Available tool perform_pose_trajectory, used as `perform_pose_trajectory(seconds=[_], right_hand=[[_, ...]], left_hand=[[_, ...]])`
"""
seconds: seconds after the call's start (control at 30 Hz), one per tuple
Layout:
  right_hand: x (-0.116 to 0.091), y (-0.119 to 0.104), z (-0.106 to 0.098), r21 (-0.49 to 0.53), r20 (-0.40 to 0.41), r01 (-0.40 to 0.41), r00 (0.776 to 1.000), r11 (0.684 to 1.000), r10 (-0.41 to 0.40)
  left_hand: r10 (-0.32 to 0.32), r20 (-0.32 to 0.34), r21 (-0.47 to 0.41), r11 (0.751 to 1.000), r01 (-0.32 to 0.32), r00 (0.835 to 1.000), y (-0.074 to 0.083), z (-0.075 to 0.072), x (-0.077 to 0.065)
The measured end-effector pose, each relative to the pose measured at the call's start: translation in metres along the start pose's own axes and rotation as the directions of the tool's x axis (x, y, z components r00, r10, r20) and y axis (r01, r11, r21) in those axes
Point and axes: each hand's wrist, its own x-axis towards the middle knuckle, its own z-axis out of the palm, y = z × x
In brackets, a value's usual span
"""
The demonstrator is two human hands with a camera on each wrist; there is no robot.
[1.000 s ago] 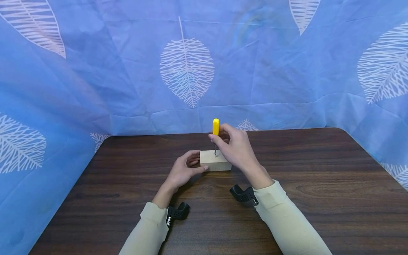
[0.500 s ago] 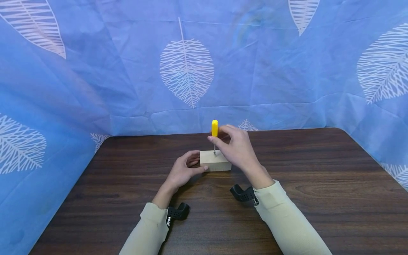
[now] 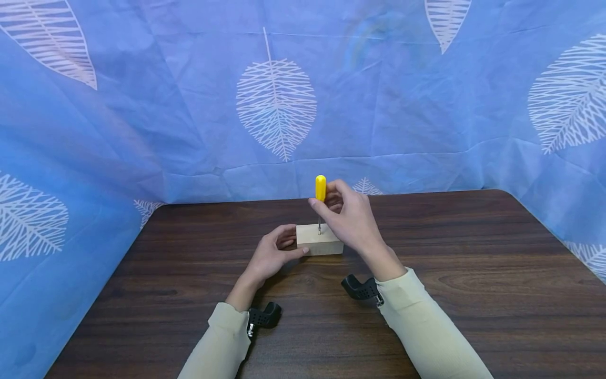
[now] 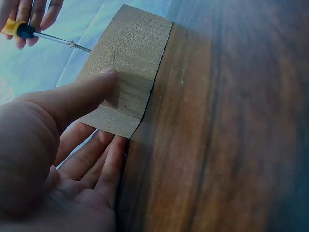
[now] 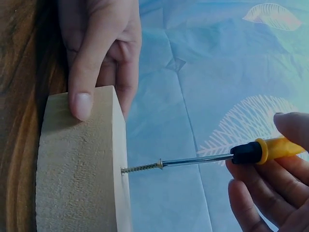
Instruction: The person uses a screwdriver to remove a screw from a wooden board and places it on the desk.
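Screwdriver with a yellow handle is standing almost upright near the middle of my head view, and the person's right hand is gripping that handle between thumb and fingers. From my remote seat I am seeing, in the right wrist view, its metal shaft running down to the head of a wood screw, the tip meeting that head. The screw is standing in the top face of a pale wooden block, with much of its thread showing above the wood. The block is lying on the dark wood-grain table, towards its far side. At the block's left end I am watching the left hand holding on, its thumb pressing the near long face and its other fingers reaching around the end. Both forearms are wearing cream sleeves, and a black wrist mount is jutting inward from each cuff. Behind the table, a blue cloth backdrop is hanging, printed with white leaves.
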Motion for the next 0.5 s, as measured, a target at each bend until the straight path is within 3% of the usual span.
perform_pose_trajectory(seconds=[0.5], right_hand=[[-0.0010,-0.0024,-0.0013,-0.029,-0.004,0.017,1.000,0.999,-0.017]], left_hand=[[0.004,0.001,-0.010,1.000,-0.004,1.000,-0.0003,0.0000,-0.0014]])
